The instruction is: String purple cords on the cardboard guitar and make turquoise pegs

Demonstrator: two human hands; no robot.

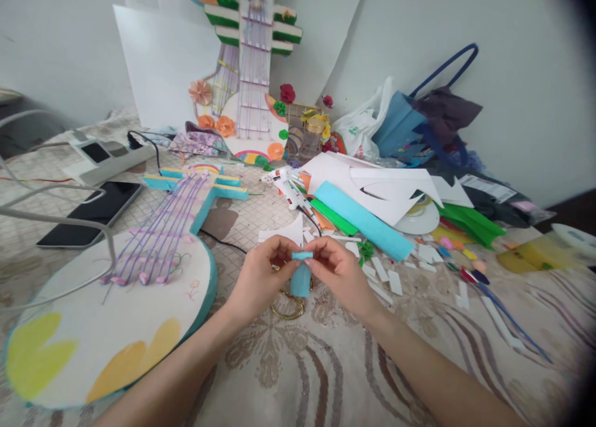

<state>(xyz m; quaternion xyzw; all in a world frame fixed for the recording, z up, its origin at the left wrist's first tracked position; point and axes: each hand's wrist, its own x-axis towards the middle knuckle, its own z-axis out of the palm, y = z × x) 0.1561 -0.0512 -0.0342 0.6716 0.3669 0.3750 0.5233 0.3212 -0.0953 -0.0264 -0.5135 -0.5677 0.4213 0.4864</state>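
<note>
A small strip of light-blue crepe paper (300, 282) hangs between my two hands, its top edge folded over. My left hand (270, 269) pinches the fold from one side, thumb and finger together. On the other side my right hand (336, 272) pinches the same fold. Beneath them, partly covered by the paper and fingers, lie gold-handled scissors (287, 314) on the patterned tablecloth. A guitar made of white board (139, 315), edged in light blue with purple strings and painted petals, lies flat beside my left forearm.
Behind stands a taller decorated guitar (255, 73) with paper flowers. A white glue gun (286, 188), a light-blue crepe roll (363, 221), white sheets (367, 182) and paper scraps (395, 282) lie to the right. At left are a phone (93, 213), a power strip (112, 163) and a looping white cable (109, 241).
</note>
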